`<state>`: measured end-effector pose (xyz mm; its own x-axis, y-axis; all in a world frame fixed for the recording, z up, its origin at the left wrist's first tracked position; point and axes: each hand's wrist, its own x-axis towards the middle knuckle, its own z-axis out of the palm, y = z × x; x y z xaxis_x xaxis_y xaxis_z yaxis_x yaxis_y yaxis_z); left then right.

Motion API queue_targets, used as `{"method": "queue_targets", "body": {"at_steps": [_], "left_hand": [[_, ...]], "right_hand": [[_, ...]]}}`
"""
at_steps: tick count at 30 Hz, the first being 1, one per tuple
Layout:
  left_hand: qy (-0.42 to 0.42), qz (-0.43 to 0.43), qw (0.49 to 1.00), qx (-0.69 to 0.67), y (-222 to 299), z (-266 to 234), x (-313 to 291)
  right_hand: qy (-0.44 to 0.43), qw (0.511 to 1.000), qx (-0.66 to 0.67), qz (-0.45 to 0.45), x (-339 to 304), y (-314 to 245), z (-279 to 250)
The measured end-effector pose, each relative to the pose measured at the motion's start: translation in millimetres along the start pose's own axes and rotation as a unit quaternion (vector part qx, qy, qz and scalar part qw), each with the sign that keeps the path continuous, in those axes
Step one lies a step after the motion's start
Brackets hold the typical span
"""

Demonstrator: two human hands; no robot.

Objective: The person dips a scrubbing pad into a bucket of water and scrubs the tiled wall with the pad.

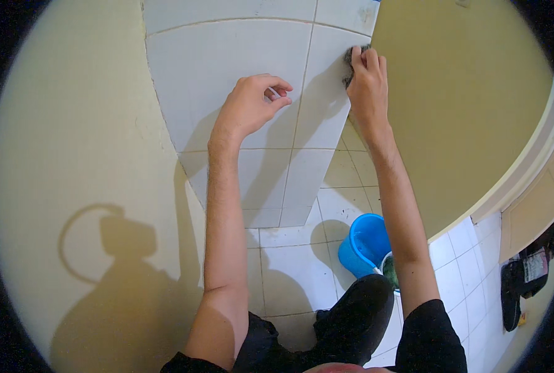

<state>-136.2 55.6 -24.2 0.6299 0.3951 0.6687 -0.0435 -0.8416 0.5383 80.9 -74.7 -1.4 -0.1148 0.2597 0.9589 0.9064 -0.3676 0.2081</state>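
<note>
My right hand presses a dark grey scouring pad, like steel wool, against the white tiled wall, close to its right edge. Its fingers are closed over the pad and hide part of it. My left hand is held in front of the same tiles, left of the grout line. Its fingers are loosely curled, with a gap between thumb and fingertips and nothing in them.
A blue bucket stands on the tiled floor, right of my knee. A container with something green, partly behind my right forearm, is beside it. Plain walls flank the tiles. Black items lie at the far right.
</note>
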Motion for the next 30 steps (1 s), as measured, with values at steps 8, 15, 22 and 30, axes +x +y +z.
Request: {"method": "queue_targets", "body": {"at_steps": [8, 15, 22, 30], "left_hand": [[-0.008, -0.007, 1.000, -0.002, -6, 2, -1], [-0.013, -0.008, 1.000, -0.009, -8, 4, 0], [-0.021, -0.011, 1.000, 0.000, -7, 9, 2], [-0.020, -0.002, 1.000, -0.011, -1, 12, 2]], "right_hand": [[0.023, 0.999, 0.009, -0.028, 10, 1, 1], [0.016, 0.999, 0.023, -0.020, 5, 1, 0], [0.035, 0.999, 0.024, -0.008, 9, 5, 0], [0.038, 0.999, 0.027, -0.006, 19, 11, -4]]}}
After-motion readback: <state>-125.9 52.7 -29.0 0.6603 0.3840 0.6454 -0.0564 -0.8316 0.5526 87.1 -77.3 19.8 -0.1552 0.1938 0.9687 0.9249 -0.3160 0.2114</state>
